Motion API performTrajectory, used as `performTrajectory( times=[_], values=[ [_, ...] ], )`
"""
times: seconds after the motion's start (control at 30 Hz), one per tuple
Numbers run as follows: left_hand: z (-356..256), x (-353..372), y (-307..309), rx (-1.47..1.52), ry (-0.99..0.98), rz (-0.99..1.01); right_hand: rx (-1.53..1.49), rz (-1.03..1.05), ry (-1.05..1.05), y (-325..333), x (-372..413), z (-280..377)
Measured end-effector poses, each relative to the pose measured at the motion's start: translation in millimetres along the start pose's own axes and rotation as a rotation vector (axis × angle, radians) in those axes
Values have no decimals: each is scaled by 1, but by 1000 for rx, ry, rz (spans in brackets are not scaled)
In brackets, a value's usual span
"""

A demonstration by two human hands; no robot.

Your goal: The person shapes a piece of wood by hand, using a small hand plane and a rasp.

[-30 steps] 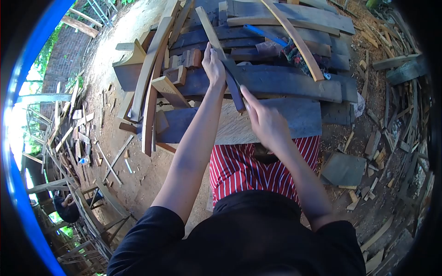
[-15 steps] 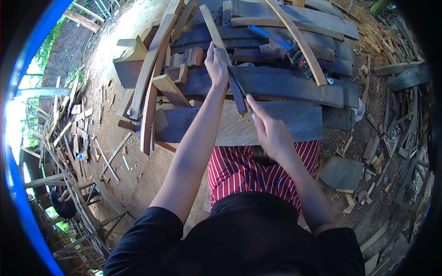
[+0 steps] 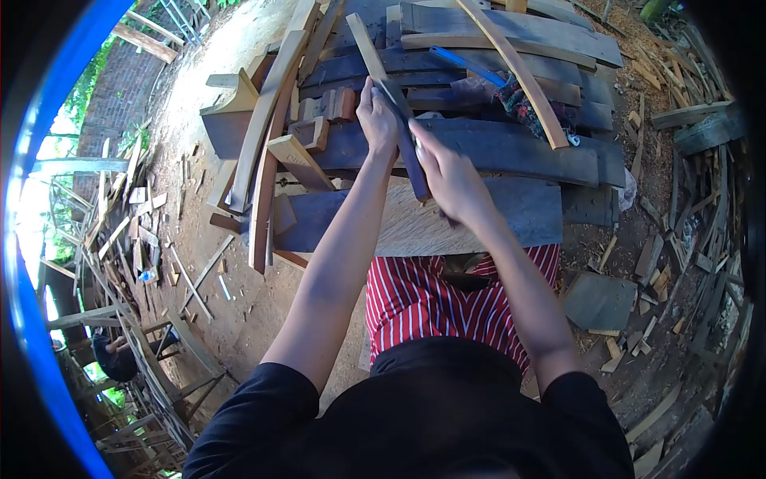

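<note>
A narrow wooden strip (image 3: 366, 49) lies lengthwise over the plank stack, its near end over a broad grey board (image 3: 495, 209). My left hand (image 3: 377, 120) is closed on the strip's left side, around its middle. My right hand (image 3: 451, 177) is closed on a dark, flat, long tool (image 3: 394, 97), with the index finger stretched along it. The tool's far part rests on the strip, beside my left fingers. The tool's grip is mostly hidden in my right palm, so its exact kind cannot be made out.
Curved wooden pieces (image 3: 267, 120) lean at the left of the stack beside small blocks (image 3: 339, 104). A blue tool (image 3: 468, 65) and a long curved slat (image 3: 523, 72) lie at the right. Scrap wood litters the ground. Another person (image 3: 116, 357) is at the far lower left.
My right hand has moved forward and left along the strip, carrying the dark tool towards my left hand. My left hand stays on the strip, nearly in place.
</note>
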State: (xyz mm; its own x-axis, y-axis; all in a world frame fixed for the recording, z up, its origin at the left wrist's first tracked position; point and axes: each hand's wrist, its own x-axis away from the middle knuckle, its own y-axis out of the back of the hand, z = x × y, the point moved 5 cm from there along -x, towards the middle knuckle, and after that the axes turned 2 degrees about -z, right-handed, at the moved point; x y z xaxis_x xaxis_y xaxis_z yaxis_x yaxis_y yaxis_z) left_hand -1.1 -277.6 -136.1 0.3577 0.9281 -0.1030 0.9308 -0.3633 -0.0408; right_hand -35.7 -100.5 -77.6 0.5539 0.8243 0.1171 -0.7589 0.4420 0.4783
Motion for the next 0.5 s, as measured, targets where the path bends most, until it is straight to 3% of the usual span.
performTrajectory(
  times=[0.17, 0.27, 0.37, 0.43, 0.5],
  values=[
    [-1, -1, 0, -66, -53, 3, 93, -1, -17, 1, -9, -5],
    [-10, 1, 1, -92, -29, -15, 88, -118, 168, 4, 21, -10],
    [-4, 7, -1, -45, 47, 23, 92, -35, 60, 3, 13, 0],
    [-13, 6, 0, -128, -26, -39, 220, 21, -73, 2, -27, 8],
    [-6, 4, 0, -58, 16, -23, 215, -50, -4, 1, -36, 6]
  ],
)
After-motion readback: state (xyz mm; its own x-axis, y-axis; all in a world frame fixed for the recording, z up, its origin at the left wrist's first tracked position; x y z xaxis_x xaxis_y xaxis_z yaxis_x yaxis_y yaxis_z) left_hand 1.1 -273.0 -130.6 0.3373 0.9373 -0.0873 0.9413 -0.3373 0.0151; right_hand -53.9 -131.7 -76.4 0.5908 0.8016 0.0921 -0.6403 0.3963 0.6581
